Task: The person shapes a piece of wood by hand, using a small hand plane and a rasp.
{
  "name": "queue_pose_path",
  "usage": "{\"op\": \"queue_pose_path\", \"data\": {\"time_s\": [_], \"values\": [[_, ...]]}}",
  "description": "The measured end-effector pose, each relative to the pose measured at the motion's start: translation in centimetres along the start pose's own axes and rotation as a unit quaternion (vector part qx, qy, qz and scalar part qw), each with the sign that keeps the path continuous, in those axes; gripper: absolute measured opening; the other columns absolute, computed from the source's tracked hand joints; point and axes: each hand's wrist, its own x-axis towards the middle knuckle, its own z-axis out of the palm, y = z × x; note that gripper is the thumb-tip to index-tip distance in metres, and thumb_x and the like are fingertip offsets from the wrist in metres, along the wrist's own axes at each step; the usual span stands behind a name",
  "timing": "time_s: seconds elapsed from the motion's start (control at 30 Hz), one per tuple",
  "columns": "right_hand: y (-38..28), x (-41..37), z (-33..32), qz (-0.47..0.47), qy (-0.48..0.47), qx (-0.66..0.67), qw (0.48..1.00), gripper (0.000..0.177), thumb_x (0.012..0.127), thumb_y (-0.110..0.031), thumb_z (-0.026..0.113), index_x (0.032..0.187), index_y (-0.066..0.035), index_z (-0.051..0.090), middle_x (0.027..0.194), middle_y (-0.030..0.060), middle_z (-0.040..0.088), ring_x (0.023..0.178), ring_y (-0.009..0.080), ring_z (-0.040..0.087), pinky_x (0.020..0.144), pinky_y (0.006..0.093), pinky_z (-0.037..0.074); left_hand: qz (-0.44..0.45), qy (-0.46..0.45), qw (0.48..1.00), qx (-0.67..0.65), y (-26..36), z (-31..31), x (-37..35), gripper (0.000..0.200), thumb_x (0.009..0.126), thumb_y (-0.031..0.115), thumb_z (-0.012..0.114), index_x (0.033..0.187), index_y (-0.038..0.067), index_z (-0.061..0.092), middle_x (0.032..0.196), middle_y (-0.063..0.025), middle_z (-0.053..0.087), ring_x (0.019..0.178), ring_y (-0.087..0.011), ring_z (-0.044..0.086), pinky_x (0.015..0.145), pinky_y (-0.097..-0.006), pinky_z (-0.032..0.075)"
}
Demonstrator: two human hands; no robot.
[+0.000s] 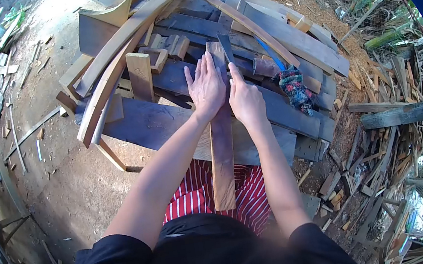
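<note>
A long narrow wooden plank (pixel 224 168) runs away from my lap across the slatted bench (pixel 146 123). My left hand (pixel 206 89) lies flat along the plank's upper part, fingers stretched out and pointing away from me. Just right of it, my right hand (pixel 247 101) is closed, its index finger extended along a dark flat-bladed tool (pixel 225 48). The blade reaches forward beside the plank's far end. The tool's handle is hidden in my palm, and I cannot tell its exact kind.
An upright wooden block (pixel 140 77) and small frame-like pieces (pixel 158 58) stand left of the plank. Long curved boards (pixel 121 83) lean over the bench's left side. A patterned cloth bundle (pixel 296 91) lies to the right. Scrap wood (pixel 387 159) covers the ground at far right.
</note>
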Motion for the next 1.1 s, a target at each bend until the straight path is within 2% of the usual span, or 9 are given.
{"op": "queue_pose_path", "data": {"time_s": [0.17, 0.23, 0.37, 0.43, 0.53, 0.67, 0.77, 1.03, 1.1], "values": [[0.3, -3.5, -1.0, 0.003, -0.042, 0.008, 0.999, 0.048, 0.099, -0.021, 0.046, 0.147, -0.021, 0.037, 0.079, 0.0282, 0.066, 0.075, 0.0457, 0.067, 0.065, 0.0557, 0.054, 0.006, 0.000, 0.999, 0.033, -0.5, 0.3, 0.4, 0.060, 0.098, 0.026, 0.038, 0.150, 0.001, 0.025, 0.151, -0.0120, 0.041, 0.140, -0.0235, 0.037, 0.119, -0.0489, 0.010], [0.1, -3.5, -1.7, -0.013, -0.036, 0.080, 0.996, 0.048, 0.100, -0.022, 0.044, 0.147, -0.022, 0.037, 0.080, 0.0291, 0.066, 0.078, 0.0464, 0.066, 0.069, 0.0554, 0.054, -0.013, -0.020, 1.000, -0.001, 0.1, -0.7, 0.4, 0.060, 0.097, 0.025, 0.041, 0.150, 0.001, 0.026, 0.150, -0.0127, 0.041, 0.141, -0.0231, 0.036, 0.120, -0.0488, 0.009], [0.1, -3.1, -1.2, 0.024, -0.061, 0.031, 0.997, 0.048, 0.101, -0.025, 0.041, 0.148, -0.022, 0.035, 0.082, 0.0277, 0.067, 0.080, 0.0461, 0.066, 0.072, 0.0549, 0.053, -0.005, 0.016, 1.000, 0.010, 0.3, -0.2, 0.3, 0.058, 0.097, 0.025, 0.041, 0.149, 0.001, 0.029, 0.148, -0.0141, 0.044, 0.141, -0.0240, 0.036, 0.119, -0.0500, 0.010], [0.0, -4.0, -1.4, 0.026, -0.056, 0.054, 0.997, 0.047, 0.101, -0.026, 0.041, 0.148, -0.023, 0.035, 0.082, 0.0271, 0.068, 0.080, 0.0459, 0.066, 0.072, 0.0553, 0.053, -0.003, -0.016, 1.000, 0.025, 0.2, -0.1, 0.6, 0.058, 0.097, 0.024, 0.041, 0.150, 0.002, 0.027, 0.150, -0.0124, 0.041, 0.141, -0.0238, 0.036, 0.119, -0.0518, 0.009], [-0.1, -4.9, -2.2, 0.039, -0.078, 0.086, 0.993, 0.046, 0.102, -0.024, 0.041, 0.148, -0.021, 0.036, 0.093, 0.0310, 0.065, 0.086, 0.0474, 0.064, 0.075, 0.0579, 0.051, 0.007, -0.005, 1.000, 0.028, 0.3, -0.3, 0.5, 0.055, 0.099, 0.023, 0.038, 0.149, 0.002, 0.028, 0.150, -0.0125, 0.042, 0.141, -0.0235, 0.036, 0.119, -0.0518, 0.010], [-0.4, -4.5, -1.9, 0.049, -0.076, 0.034, 0.995, 0.047, 0.101, -0.021, 0.044, 0.147, -0.021, 0.038, 0.085, 0.0305, 0.065, 0.083, 0.0471, 0.064, 0.072, 0.0570, 0.052, -0.029, 0.000, 0.999, 0.023, 0.8, 0.4, 0.6, 0.055, 0.100, 0.024, 0.035, 0.150, 0.002, 0.025, 0.150, -0.0136, 0.041, 0.143, -0.0236, 0.034, 0.119, -0.0516, 0.008], [-0.2, -5.8, -1.6, 0.036, -0.059, 0.061, 0.996, 0.047, 0.100, -0.021, 0.044, 0.147, -0.021, 0.038, 0.081, 0.0288, 0.065, 0.079, 0.0466, 0.065, 0.070, 0.0570, 0.051, -0.028, -0.004, 0.999, 0.043, 0.6, 0.8, 0.7, 0.056, 0.100, 0.025, 0.035, 0.150, 0.002, 0.024, 0.152, -0.0120, 0.039, 0.144, -0.0230, 0.032, 0.120, -0.0508, 0.005], [0.4, -0.1, -0.5, 0.014, -0.016, 0.022, 1.000, 0.046, 0.100, -0.027, 0.044, 0.145, -0.023, 0.040, 0.079, 0.0263, 0.067, 0.077, 0.0451, 0.067, 0.068, 0.0556, 0.054, -0.028, -0.008, 0.999, 0.020, 1.0, 0.1, 0.6, 0.057, 0.100, 0.026, 0.036, 0.149, 0.000, 0.026, 0.151, -0.0146, 0.040, 0.144, -0.0244, 0.032, 0.119, -0.0522, 0.007], [0.9, -2.7, -0.7, 0.010, -0.021, 0.019, 1.000, 0.046, 0.100, -0.026, 0.045, 0.145, -0.023, 0.041, 0.080, 0.0266, 0.067, 0.077, 0.0446, 0.067, 0.068, 0.0560, 0.054, -0.029, -0.007, 0.999, 0.016, 0.9, 0.1, 0.5, 0.057, 0.099, 0.025, 0.037, 0.149, 0.000, 0.027, 0.150, -0.0147, 0.041, 0.143, -0.0245, 0.033, 0.119, -0.0526, 0.006]]}}
